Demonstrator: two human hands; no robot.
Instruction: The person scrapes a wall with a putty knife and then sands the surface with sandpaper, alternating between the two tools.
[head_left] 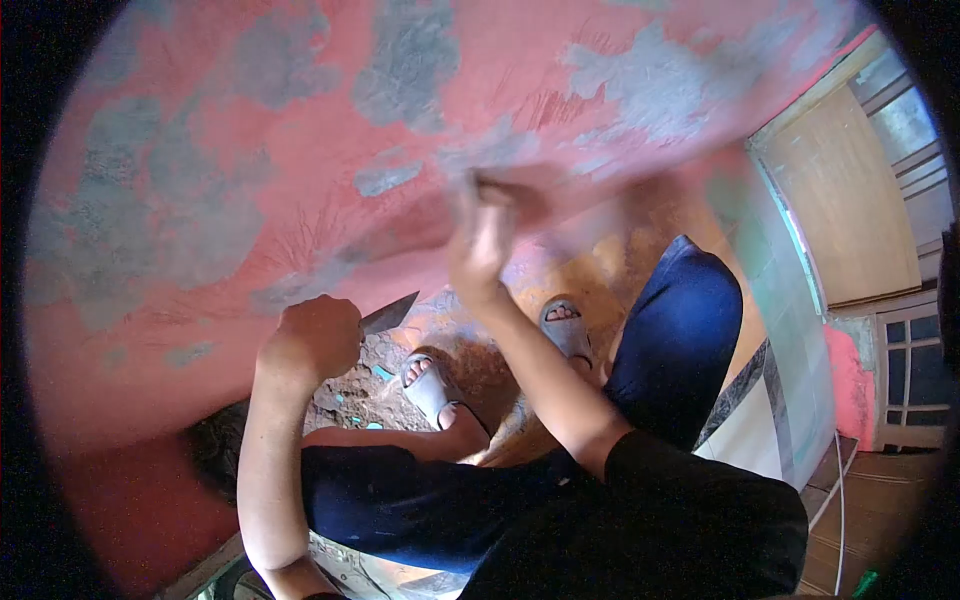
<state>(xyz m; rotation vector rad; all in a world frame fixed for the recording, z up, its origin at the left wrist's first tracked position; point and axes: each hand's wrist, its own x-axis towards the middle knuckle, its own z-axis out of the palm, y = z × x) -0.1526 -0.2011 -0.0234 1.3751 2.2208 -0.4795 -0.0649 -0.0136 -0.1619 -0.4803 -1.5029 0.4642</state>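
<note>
Blurred by motion, my right hand (482, 245) is raised against the pink wall (330, 130), its fingers closed. A dark edge shows at its fingertips, too smeared for me to make out what is held. Lower down and to the left, my left hand (315, 338) makes a fist around a putty knife (391, 313). The handle is hidden in the fist, and the grey metal blade points right, close to the wall's lower part. Grey patches (408, 60) and scratch marks cover the paint, with a small grey patch (388, 179) left of my right hand.
Below the wall, my sandalled feet (428, 390) stand on a stained yellow floor (620, 250). Broken rubble (350, 385) and turquoise chips lie by the left foot. My bent knee (690, 310) rises at right. Farther right are a wooden panel (840, 190) and a paned window (912, 370).
</note>
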